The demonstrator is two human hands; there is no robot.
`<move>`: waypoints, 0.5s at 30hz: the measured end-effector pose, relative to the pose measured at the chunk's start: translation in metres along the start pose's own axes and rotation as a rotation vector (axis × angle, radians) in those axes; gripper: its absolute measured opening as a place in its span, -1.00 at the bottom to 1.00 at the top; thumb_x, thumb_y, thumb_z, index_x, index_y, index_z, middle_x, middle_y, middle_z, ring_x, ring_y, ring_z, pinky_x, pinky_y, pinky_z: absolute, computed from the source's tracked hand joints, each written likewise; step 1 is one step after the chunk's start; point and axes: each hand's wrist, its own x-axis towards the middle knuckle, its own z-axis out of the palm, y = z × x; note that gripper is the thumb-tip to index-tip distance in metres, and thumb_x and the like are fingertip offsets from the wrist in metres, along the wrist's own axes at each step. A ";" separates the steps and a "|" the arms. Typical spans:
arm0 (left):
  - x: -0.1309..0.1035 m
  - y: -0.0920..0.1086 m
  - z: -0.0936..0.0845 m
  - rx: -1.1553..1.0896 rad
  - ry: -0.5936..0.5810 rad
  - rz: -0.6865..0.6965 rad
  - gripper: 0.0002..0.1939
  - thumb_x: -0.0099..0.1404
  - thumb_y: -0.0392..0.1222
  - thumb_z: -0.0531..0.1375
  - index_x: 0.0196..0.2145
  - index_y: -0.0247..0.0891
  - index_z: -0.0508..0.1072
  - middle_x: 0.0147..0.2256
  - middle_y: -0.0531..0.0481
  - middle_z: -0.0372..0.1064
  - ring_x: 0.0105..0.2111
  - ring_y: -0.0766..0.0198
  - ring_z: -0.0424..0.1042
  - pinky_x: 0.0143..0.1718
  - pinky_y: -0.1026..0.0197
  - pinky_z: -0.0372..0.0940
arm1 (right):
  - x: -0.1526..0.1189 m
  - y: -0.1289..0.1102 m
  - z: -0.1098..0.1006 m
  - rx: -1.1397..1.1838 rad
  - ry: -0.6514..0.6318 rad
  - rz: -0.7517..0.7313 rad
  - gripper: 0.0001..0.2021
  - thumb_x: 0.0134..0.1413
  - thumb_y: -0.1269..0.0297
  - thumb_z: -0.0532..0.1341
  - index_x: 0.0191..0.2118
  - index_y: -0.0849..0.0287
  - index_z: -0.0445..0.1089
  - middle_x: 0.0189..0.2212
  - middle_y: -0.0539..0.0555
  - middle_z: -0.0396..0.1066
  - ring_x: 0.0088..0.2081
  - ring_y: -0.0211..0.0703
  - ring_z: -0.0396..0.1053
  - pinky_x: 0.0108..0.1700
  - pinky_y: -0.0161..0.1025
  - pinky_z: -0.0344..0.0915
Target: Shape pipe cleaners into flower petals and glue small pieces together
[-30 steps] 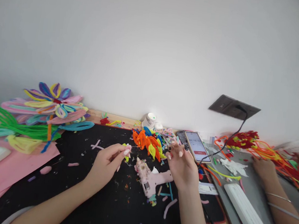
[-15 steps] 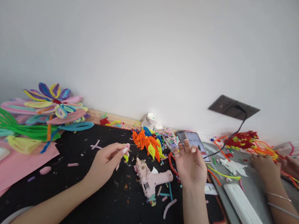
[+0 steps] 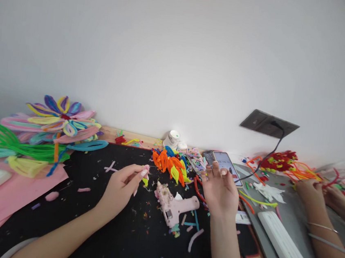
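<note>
head view | forward, down | wearer's hands [image 3: 124, 186] near, wall [image 3: 173, 59] beyond

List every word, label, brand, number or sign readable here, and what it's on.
Phone screen: a row of digits, seemingly starting "03"; the rest too blurred to read surely.
White label on the mat: marks too small to read.
White power strip at right: faint print, unreadable.
No other text is legible.
</note>
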 end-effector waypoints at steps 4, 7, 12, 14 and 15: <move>0.000 0.001 0.000 -0.001 -0.006 0.004 -0.68 0.27 0.04 0.22 -0.33 -0.30 0.57 -0.61 0.14 0.27 -0.68 0.38 0.19 -0.61 0.31 0.11 | 0.000 0.000 0.000 0.007 0.000 0.005 -0.75 -0.04 0.14 0.52 -0.49 0.04 0.46 -0.23 -0.08 0.62 -0.18 -0.15 0.56 -0.09 -0.17 0.46; 0.000 0.001 0.000 -0.001 -0.004 0.004 -0.68 0.27 0.05 0.22 -0.33 -0.29 0.57 -0.60 0.12 0.30 -0.68 0.38 0.20 -0.61 0.31 0.12 | -0.001 -0.001 0.003 0.007 -0.002 0.011 -0.74 -0.08 0.13 0.54 -0.48 0.04 0.47 -0.24 -0.09 0.63 -0.17 -0.15 0.56 -0.06 -0.17 0.46; 0.000 0.002 0.000 -0.015 -0.005 0.002 -0.70 0.26 0.04 0.23 -0.35 -0.28 0.56 -0.62 0.15 0.26 -0.69 0.37 0.20 -0.61 0.30 0.12 | -0.008 -0.005 0.015 0.007 -0.049 0.046 -0.65 -0.12 0.05 0.54 -0.16 -0.12 0.57 -0.06 -0.06 0.62 0.00 -0.04 0.55 0.09 -0.05 0.43; 0.000 0.003 0.000 -0.016 -0.005 0.002 -0.69 0.26 0.04 0.23 -0.35 -0.28 0.55 -0.63 0.16 0.24 -0.69 0.37 0.19 -0.62 0.30 0.12 | -0.011 -0.007 0.021 0.014 -0.077 0.050 -0.54 -0.09 0.01 0.52 0.00 -0.25 0.53 0.04 -0.04 0.58 0.09 0.01 0.52 0.16 0.04 0.39; 0.000 0.003 0.000 -0.013 -0.005 0.002 -0.69 0.26 0.04 0.22 -0.35 -0.28 0.55 -0.63 0.16 0.24 -0.69 0.37 0.19 -0.62 0.31 0.12 | -0.013 -0.008 0.024 0.016 -0.094 0.045 -0.50 -0.06 -0.01 0.51 0.05 -0.32 0.50 0.08 -0.04 0.56 0.13 0.04 0.49 0.19 0.10 0.36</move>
